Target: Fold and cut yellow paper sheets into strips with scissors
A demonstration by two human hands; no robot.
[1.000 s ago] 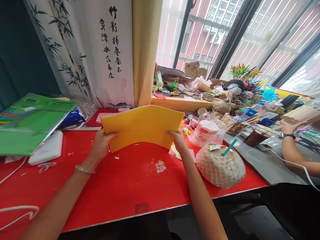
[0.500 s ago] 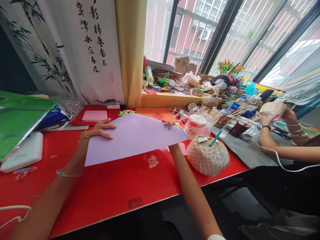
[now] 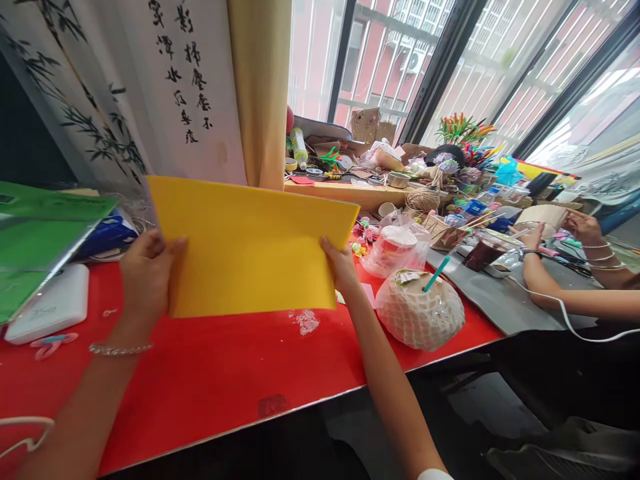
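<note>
On the white curtain (image 3: 127, 73) at far left I read brushed characters (image 3: 192, 53), including 影, 掃, 水, 痕; the label (image 3: 409, 277) on the right-hand coconut (image 3: 423, 320) is illegible.

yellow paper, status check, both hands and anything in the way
Left hand and right hand gripping yellow paper at opposite sides. Paper held up over red table. Nothing seen blocking it; netted fruit beside right forearm, apart from paper.

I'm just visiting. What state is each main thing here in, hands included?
Yellow paper: held up, unfolded
Left hand: gripping the paper's left edge
Right hand: pinching its right edge
Coconut: netted, teal straw inserted
Red-and-white tub: inside a translucent plastic bag
Clear cup: holding dark drink
Co-worker's hands: holding a pale object, unidentifiable
Yellow curtain: hanging down
</note>
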